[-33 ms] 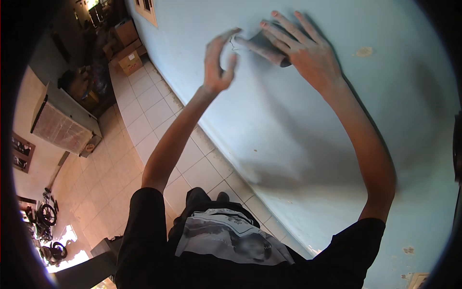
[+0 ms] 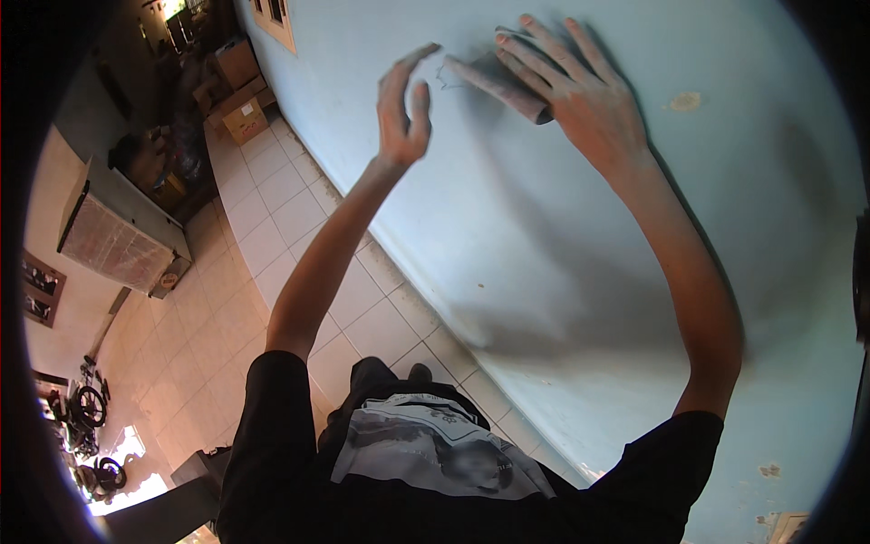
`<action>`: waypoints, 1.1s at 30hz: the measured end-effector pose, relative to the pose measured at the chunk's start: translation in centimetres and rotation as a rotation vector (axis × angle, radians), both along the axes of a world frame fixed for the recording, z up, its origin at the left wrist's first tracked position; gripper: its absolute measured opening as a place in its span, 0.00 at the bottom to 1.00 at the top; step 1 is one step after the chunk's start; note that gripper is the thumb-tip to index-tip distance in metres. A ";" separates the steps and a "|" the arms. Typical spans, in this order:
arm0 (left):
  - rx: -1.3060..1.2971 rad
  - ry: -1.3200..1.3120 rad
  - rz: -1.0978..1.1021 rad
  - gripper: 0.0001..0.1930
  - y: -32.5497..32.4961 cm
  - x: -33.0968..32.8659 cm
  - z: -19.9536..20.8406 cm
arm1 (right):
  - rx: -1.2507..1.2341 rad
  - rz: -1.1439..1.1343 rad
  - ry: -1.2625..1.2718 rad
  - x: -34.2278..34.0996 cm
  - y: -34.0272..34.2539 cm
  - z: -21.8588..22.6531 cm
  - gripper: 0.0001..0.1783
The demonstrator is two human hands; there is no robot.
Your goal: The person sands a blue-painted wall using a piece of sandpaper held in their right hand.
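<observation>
My right hand lies on the pale blue wall with its fingers spread, holding a grey-brown sheet of sandpaper against it. The sheet's left part curls away from the wall, and the rest is hidden under the fingers. Left of the sheet, my left hand is raised with nothing in it, thumb and fingers apart in a loose curve. A thin, jagged dark outline marks the wall between that hand and the sandpaper.
Chipped paint shows as a patch right of my right hand. Tiled floor runs along the wall's foot. Cardboard boxes stand at the far left, with a large wrapped cabinet nearer and motorbikes at the left edge.
My left hand has shifted slightly left, away from the sandpaper. The right hand and the sheet have slid a little to the right along the wall.
</observation>
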State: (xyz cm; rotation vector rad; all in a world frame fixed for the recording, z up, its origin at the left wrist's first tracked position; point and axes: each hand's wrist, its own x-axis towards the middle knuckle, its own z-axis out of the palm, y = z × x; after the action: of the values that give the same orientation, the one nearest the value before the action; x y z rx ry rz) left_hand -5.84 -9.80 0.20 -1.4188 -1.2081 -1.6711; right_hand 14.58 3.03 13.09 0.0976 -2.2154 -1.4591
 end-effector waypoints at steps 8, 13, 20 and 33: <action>-0.120 -0.119 0.105 0.31 8.3 -4.7 1.4 | -0.053 -0.318 0.089 0.6 -0.6 -0.3 0.40; -0.120 -0.159 0.147 0.32 12.2 -3.4 0.7 | -0.212 -0.159 0.143 0.5 -0.5 -0.7 0.36; -0.051 -0.121 0.121 0.32 12.9 -3.4 0.1 | -0.225 -0.177 0.147 -0.5 -1.2 -7.8 0.28; -0.049 -0.116 0.094 0.32 13.2 -1.8 0.5 | -0.173 -0.437 0.219 2.1 -1.8 -11.5 0.34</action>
State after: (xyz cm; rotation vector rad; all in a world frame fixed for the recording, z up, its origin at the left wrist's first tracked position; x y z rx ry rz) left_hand -7.66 3.35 0.71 -1.2877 -1.3669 -1.6889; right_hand 16.68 1.22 1.57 -0.6087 -2.2540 -1.3979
